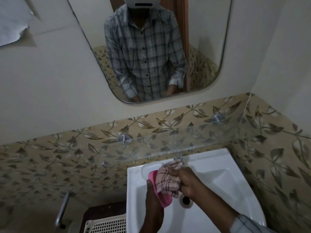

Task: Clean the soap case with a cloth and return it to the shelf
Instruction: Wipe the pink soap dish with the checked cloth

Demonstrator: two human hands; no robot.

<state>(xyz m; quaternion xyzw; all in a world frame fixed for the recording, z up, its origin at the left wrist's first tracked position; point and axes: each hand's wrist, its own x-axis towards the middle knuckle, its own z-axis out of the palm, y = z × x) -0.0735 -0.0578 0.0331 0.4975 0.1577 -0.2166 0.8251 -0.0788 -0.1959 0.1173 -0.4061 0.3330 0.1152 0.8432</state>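
Over the white sink (218, 179), my left hand (154, 199) grips a pink soap case (165, 200) from below and the left side. My right hand (185, 180) clutches a bunched pink checked cloth (166, 179) and presses it into the case. The cloth covers most of the case's inside. The glass shelf (193, 142) runs along the tiled wall just above the sink, on round metal mounts.
A tap (177, 156) shows under the shelf's front edge, and the drain (186, 200) lies below my right hand. A mirror (151, 56) hangs above. A metal pipe (63, 209) and a white perforated basket (109, 224) sit at lower left.
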